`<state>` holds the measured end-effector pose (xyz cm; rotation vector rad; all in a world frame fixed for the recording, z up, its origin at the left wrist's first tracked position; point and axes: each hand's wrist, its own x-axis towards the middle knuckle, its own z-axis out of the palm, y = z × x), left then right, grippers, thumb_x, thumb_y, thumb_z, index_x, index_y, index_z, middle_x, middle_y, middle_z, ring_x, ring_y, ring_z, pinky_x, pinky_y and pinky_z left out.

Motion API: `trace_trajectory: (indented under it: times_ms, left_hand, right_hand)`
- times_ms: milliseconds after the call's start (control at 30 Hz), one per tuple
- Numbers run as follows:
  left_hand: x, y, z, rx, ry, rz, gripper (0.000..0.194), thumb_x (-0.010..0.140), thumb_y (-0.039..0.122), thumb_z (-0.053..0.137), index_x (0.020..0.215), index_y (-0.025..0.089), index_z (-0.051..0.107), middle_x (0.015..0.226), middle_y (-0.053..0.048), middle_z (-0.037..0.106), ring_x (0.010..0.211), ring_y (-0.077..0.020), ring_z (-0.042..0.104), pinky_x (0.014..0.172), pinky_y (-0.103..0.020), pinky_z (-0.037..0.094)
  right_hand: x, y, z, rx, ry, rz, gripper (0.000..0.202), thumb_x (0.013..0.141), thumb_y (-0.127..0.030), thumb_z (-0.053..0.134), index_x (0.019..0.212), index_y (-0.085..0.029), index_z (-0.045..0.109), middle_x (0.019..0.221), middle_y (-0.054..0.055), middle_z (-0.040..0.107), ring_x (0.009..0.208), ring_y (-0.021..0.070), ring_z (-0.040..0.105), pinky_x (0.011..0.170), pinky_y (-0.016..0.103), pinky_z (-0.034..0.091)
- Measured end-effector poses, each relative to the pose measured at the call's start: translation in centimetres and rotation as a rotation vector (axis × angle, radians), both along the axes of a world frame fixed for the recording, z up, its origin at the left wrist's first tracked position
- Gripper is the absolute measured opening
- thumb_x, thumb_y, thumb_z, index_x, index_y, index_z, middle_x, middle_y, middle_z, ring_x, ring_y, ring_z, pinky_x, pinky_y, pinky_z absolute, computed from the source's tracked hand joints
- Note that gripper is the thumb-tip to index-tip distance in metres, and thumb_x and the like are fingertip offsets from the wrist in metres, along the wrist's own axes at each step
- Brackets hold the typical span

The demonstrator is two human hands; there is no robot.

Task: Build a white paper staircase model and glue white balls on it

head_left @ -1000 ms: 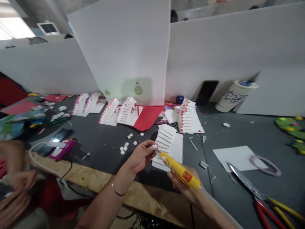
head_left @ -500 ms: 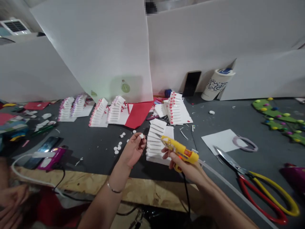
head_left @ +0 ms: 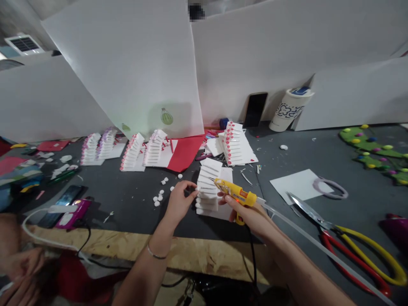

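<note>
Reader: What distinguishes this view from the two that precede it?

Author: A second ago my glue gun (head_left: 234, 191) had its nozzle at a small white piece pinched in my left hand (head_left: 181, 199); half a second ago the two stood apart, the piece raised clear. Now my left hand has come to the left edge of the stepped white card (head_left: 208, 183), with the nozzle just over the card's grey strips. I take this to mean that the gluing of that piece is over and its placing at the edge is in hand.

Reader: How are the hands disposed?

Author: Left: thumb and forefinger brought into a narrow pinch, their tips at the card's edge. White lies against white there, so I cannot tell whether the piece is still gripped. Right: my right hand (head_left: 245, 210) is wrapped around the glue gun's handle, with a clear glue stick (head_left: 314, 240) trailing from its rear. Whether the trigger is squeezed cannot be told.

Reader: And the card's surroundings?

Author: It lies on the dark table (head_left: 134, 216), between my two hands, partly over a white sheet (head_left: 226, 174). White lumps (head_left: 198, 205) line its lower left edge. Loose white discs (head_left: 155, 199) are scattered left of my left hand, apart from it.
</note>
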<state>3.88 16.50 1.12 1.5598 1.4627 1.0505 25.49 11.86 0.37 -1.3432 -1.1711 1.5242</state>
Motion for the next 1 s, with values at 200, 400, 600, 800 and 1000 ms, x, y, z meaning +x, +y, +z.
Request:
trace_trajectory:
  times_ms: [200,400,600,800,1000]
  left_hand:
    - [0.2,0.0,0.1,0.043,0.126,-0.06,0.012,0.071,0.013,0.071,0.075,0.024,0.071,0.081,-0.002,0.067,0.084,-0.0204,0.054,0.076,-0.028,0.038]
    - [0.1,0.0,-0.2,0.084,0.191,-0.094,0.006,0.076,0.018,0.069,0.078,0.023,0.071,0.082,-0.003,0.068,0.084,-0.0207,0.056,0.078,-0.029,0.039]
    - [0.2,0.0,-0.7,0.12,0.255,-0.081,0.007,0.079,0.02,0.066,0.084,0.023,0.07,0.083,-0.002,0.068,0.082,-0.0198,0.057,0.077,-0.03,0.042]
    - [0.3,0.0,-1.1,0.125,0.36,-0.067,0.003,0.081,0.023,0.065,0.082,0.022,0.067,0.086,-0.002,0.068,0.085,-0.019,0.058,0.075,-0.03,0.044]
    - [-0.2,0.3,-0.9,0.073,0.338,-0.12,0.008,0.083,0.023,0.062,0.087,0.021,0.068,0.086,-0.001,0.068,0.074,-0.0151,0.058,0.066,-0.026,0.044]
  right_hand:
    - [0.0,0.2,-0.3,-0.021,-0.027,-0.007,0.043,0.08,-0.059,0.06,0.1,-0.023,0.071,0.088,0.003,0.073,0.043,0.0075,0.054,0.04,0.021,0.04]
    - [-0.2,0.3,-0.8,-0.002,-0.036,0.009,0.038,0.079,-0.054,0.063,0.095,-0.02,0.072,0.083,0.003,0.072,0.04,0.0072,0.051,0.038,0.022,0.042]
    - [-0.4,0.2,-0.9,-0.039,-0.114,0.077,0.036,0.078,-0.051,0.065,0.099,-0.023,0.074,0.075,0.001,0.069,0.04,0.0071,0.049,0.036,0.021,0.043]
    - [-0.3,0.2,-1.3,-0.074,-0.156,0.144,0.045,0.075,-0.053,0.066,0.105,-0.02,0.073,0.077,0.002,0.07,0.041,0.0069,0.048,0.036,0.02,0.044]
    - [-0.3,0.3,-0.6,-0.062,-0.111,0.158,0.043,0.077,-0.049,0.064,0.11,-0.023,0.073,0.088,0.005,0.073,0.049,0.0096,0.054,0.039,0.02,0.047]
